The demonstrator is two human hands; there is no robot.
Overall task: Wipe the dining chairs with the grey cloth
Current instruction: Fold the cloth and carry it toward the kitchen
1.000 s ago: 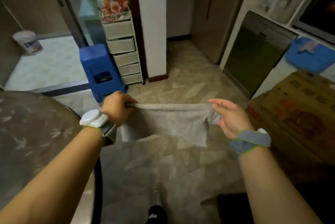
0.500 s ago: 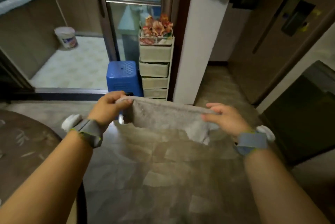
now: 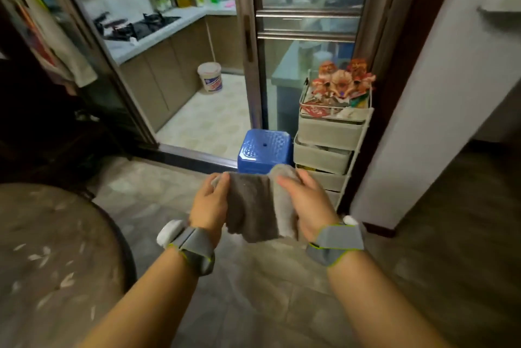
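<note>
Grey terry cloth [image 3: 255, 206], folded double, apparently darker on its left layer, hung in the air above the tiled floor [image 3: 267, 291]. Left hand [image 3: 210, 203] and right hand [image 3: 306, 203] each pinched a top corner; the cloth drooped between them.

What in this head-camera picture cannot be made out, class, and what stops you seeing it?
- Dining chairs: none identifiable in the head view; the left side is too dark.
- Folded grey terry cloth: its far face is hidden, and both the left hand and right hand cover its side edges.
- Round dark patterned tabletop: cut off by the left edge.
- Bottles on the white kitchen counter: too small and blurred to read.
</note>
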